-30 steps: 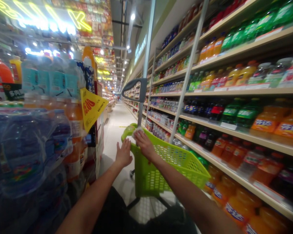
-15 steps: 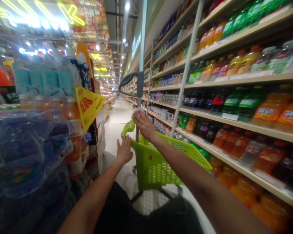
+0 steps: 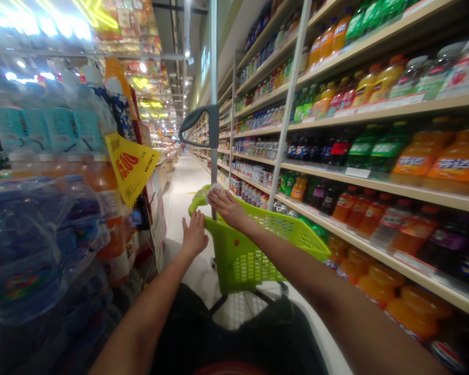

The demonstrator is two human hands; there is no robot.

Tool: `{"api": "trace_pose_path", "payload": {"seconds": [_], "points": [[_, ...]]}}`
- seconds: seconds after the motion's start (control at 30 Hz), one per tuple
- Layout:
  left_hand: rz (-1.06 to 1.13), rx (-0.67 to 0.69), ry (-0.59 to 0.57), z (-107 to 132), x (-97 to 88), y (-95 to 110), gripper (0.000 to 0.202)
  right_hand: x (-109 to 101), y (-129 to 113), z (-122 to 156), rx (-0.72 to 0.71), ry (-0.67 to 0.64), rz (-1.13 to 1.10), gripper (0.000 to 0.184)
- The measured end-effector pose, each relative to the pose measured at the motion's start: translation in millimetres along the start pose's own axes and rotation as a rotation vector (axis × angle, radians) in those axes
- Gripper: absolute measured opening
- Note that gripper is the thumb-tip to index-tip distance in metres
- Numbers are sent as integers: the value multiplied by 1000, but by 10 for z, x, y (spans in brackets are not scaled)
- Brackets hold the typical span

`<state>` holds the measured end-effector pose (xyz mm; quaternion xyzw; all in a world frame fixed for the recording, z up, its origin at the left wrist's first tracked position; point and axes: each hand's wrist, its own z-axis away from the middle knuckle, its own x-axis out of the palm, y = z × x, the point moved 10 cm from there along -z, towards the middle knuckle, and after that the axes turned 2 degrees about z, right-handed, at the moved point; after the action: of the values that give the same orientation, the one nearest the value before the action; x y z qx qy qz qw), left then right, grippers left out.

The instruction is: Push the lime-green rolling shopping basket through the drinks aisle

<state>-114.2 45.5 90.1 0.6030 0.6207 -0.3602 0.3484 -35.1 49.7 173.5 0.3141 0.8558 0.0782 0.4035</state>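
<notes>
Right hand [image 3: 227, 207], fingers flat, presses small white cloth [image 3: 211, 193] on near rim corner of lime-green plastic wheeled basket [image 3: 254, 263]; left hand [image 3: 194, 237] open, steadying its side. Wiping looks early; most rim probably left.

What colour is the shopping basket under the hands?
The basket is lime green, clearest in the head view.

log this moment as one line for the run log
scene: supermarket drinks aisle | left hand: flat against green basket | right hand: pressing white cloth on basket rim by pole | beside: shelves of bottled drinks
</notes>
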Motion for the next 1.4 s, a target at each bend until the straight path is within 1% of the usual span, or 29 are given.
{"api": "trace_pose_path", "payload": {"seconds": [0.07, 0.1, 0.17, 0.23, 0.37, 0.43, 0.53, 0.67, 0.73, 0.8, 0.87, 0.93, 1.07, 1.13, 1.2, 1.23, 1.3, 1.4], "points": [[5, -3, -4, 1, 5, 3, 74, -139, 78, -128, 37, 44, -3, 42], [8, -3, -5, 2, 7, 3, 74, -176, 90, -164, 46, 60, -9, 42], [7, -1, -5, 3, 10, 2, 73, -164, 60, -164, 44, 69, -24, 42], [1, 4, -14, 1, 16, -1, 73, -55, -16, -71, 32, 58, -39, 41], [-7, 14, -39, -3, 26, -7, 73, 251, -177, 255, 30, 41, -87, 38], [-8, 17, -44, -4, 26, -8, 74, 365, -232, 392, 40, 33, -116, 37], [-13, 24, -47, -3, 33, -1, 74, 439, -270, 493, 64, 27, -143, 36], [-17, 20, -40, 11, 33, 10, 76, 446, -306, 577, 117, 62, -172, 36], [-17, 18, -25, 38, 31, 17, 76, 487, -360, 690, 147, 76, -185, 36], [-16, 24, -13, 93, 58, 32, 75, 578, -450, 851, 165, 71, -187, 37], [-17, 45, -12, 185, 141, 60, 74, 705, -551, 1025, 172, 50, -179, 38], [-19, 72, -30, 318, 293, 98, 73, 852, -640, 1189, 180, 24, -170, 38], [-22, 132, -133, 656, 723, 170, 74, 1140, -801, 1460, 183, -52, -180, 36], [-19, 154, -188, 808, 907, 178, 76, 1225, -875, 1542, 169, -95, -191, 34], [-15, 149, -218, 898, 1017, 140, 77, 1214, -903, 1533, 157, -108, -207, 32], [-14, 137, -222, 915, 1043, 108, 77, 1166, -886, 1480, 159, -98, -215, 33], [-16, 104, -211, 894, 1044, 33, 78, 1009, -783, 1279, 181, -46, -224, 35], [-25, 47, -174, 788, 984, -68, 78, 757, -539, 879, 232, 54, -182, 39]]}}
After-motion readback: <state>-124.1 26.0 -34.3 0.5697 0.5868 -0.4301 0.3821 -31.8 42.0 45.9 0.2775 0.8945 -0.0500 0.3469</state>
